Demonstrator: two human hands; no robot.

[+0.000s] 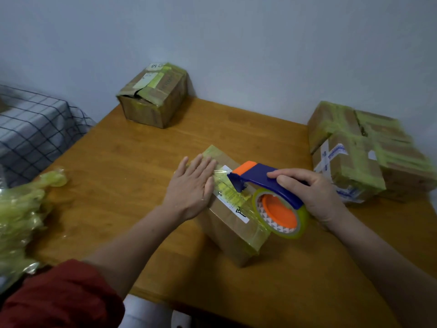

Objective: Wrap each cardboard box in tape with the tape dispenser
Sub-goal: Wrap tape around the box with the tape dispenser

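While the right hand (309, 192) grips the blue-and-orange tape dispenser (267, 183) at frame centre, the left hand (194, 185) lies flat, fingers straight, on the cardboard box (231, 230) on the counter (132, 176). Its white label (240, 213) is unreadable. Farther back, a taped box (153, 98) stands upper left, a taped stack (359, 150) at right.

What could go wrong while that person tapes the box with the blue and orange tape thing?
1. The tape dispenser has its front end right beside the left hand, so its cutter might nick the fingers.
2. Only that flat hand steadies the cardboard box; a hard pull by the right hand could slide it.
3. The stretched tape could wrinkle or stick to itself.
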